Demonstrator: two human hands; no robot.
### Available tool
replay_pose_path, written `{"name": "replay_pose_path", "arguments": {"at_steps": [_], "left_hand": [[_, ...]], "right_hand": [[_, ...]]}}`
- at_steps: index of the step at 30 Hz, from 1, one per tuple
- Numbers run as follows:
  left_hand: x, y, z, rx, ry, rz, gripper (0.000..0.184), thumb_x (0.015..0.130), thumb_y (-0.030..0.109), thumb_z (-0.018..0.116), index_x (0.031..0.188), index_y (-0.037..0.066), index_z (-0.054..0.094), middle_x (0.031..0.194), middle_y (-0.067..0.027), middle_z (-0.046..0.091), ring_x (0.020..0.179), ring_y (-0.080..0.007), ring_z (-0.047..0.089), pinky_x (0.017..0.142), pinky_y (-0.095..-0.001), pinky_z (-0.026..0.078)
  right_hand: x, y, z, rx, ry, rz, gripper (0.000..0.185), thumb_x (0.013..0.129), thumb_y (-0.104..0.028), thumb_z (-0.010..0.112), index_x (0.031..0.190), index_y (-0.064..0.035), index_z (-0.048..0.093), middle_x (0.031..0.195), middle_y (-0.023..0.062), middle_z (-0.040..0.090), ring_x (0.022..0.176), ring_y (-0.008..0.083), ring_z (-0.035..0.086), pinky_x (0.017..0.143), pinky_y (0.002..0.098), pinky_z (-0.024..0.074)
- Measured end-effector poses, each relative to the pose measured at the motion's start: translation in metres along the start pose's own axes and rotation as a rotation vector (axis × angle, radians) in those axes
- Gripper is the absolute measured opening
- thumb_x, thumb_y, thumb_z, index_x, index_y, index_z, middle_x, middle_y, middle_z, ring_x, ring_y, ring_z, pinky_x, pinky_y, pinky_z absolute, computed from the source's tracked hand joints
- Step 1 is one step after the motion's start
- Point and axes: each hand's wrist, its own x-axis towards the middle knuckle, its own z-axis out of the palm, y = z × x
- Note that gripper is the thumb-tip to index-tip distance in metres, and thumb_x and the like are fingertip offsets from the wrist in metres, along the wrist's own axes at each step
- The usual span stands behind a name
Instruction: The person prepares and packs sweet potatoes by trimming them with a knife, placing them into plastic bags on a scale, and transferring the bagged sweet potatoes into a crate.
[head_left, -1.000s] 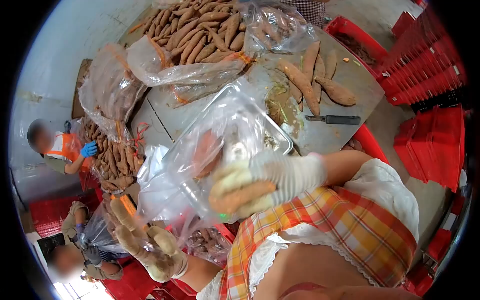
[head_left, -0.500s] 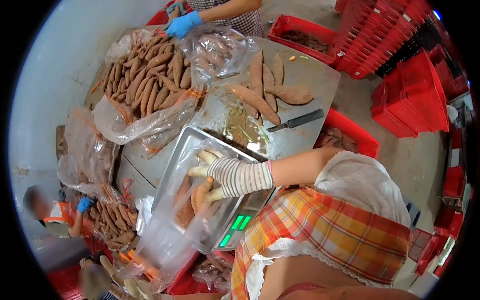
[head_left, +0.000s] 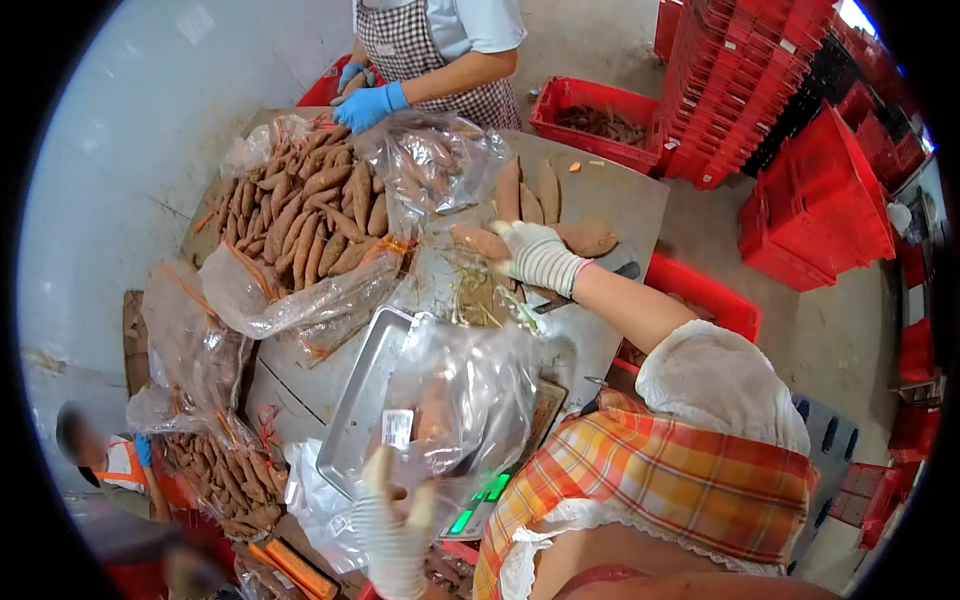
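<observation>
My right hand [head_left: 545, 258], in a striped white glove, reaches over the steel table [head_left: 630, 205] and grips a sweet potato [head_left: 478, 242]. Other sweet potatoes [head_left: 508, 190] lie around it, and a knife [head_left: 628, 270] is partly hidden by my wrist. Lower left, my left hand [head_left: 392, 530], similarly gloved and blurred, has its fingers apart at the edge of a clear plastic bag [head_left: 475, 385]. The bag, with a white label, rests on the metal pan [head_left: 345, 425] of a scale with a green display [head_left: 480, 500]. Reddish-brown shapes show through the plastic.
A large sweet potato heap [head_left: 300, 215] covers the table's far left. Across stands a co-worker in blue gloves [head_left: 370, 106], beside a filled bag [head_left: 435, 160]. Another person [head_left: 120, 460] is at lower left. Red crates [head_left: 735, 90] stand stacked at right; a red bin [head_left: 715, 300] adjoins the table.
My right hand has left the bag on the scale and moved up and right to the sweet potatoes. The bag has shifted right on the pan, and my left hand now shows clearly beside it.
</observation>
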Motion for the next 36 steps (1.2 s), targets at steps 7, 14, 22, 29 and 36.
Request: {"name": "replay_pose_path", "arguments": {"at_steps": [7, 14, 22, 29, 36], "left_hand": [[0.006, -0.009, 0.039, 0.551, -0.286, -0.057, 0.080, 0.065, 0.008, 0.070, 0.136, 0.006, 0.033, 0.118, -0.0230, 0.052, 0.074, -0.0369, 0.062, 0.062, -0.0380, 0.052], [0.002, -0.035, 0.038, 0.672, -0.205, -0.047, 0.071, 0.068, -0.002, 0.061, 0.134, 0.010, 0.037, 0.134, -0.0192, 0.042, 0.081, -0.0366, 0.059, 0.070, -0.0404, 0.050], [0.008, -0.023, 0.017, 0.342, -0.148, -0.112, 0.067, 0.068, -0.004, 0.060, 0.132, 0.005, 0.040, 0.131, -0.0222, 0.044, 0.108, -0.0390, 0.052, 0.091, -0.0399, 0.045], [0.004, -0.026, 0.016, 0.309, -0.130, -0.094, 0.063, 0.071, -0.005, 0.058, 0.131, 0.004, 0.041, 0.130, -0.0224, 0.044, 0.114, -0.0387, 0.048, 0.092, -0.0389, 0.044], [0.001, -0.027, -0.013, -0.054, 0.208, -0.079, 0.060, 0.074, -0.009, 0.046, 0.132, 0.006, 0.043, 0.139, -0.0141, 0.039, 0.095, -0.0160, 0.048, 0.073, -0.0251, 0.043]], "right_hand": [[0.003, 0.024, 0.008, 0.251, -0.116, 0.038, 0.056, 0.070, -0.029, 0.066, 0.115, 0.0018, 0.054, 0.104, 0.0250, 0.060, 0.100, 0.0392, 0.057, 0.085, 0.0419, 0.0470], [0.007, -0.003, -0.019, 1.948, -0.137, 0.305, 0.032, 0.080, -0.010, 0.059, 0.109, 0.0030, 0.054, 0.099, 0.0145, 0.062, 0.090, 0.0248, 0.062, 0.082, 0.0395, 0.0510], [-0.020, -0.019, -0.042, 2.213, -0.434, 0.246, 0.036, 0.079, -0.008, 0.059, 0.112, 0.0032, 0.052, 0.100, 0.0144, 0.062, 0.089, 0.0261, 0.063, 0.084, 0.0406, 0.0521], [-0.034, -0.047, -0.068, 1.910, -0.433, -0.046, 0.044, 0.067, -0.001, 0.058, 0.110, 0.0023, 0.052, 0.093, 0.0115, 0.061, 0.085, 0.0216, 0.061, 0.080, 0.0349, 0.0514], [-0.047, -0.068, -0.080, 1.599, -0.187, -0.148, 0.044, 0.064, -0.004, 0.059, 0.107, 0.0038, 0.057, 0.096, 0.0103, 0.061, 0.084, 0.0187, 0.058, 0.074, 0.0306, 0.0503]]}}
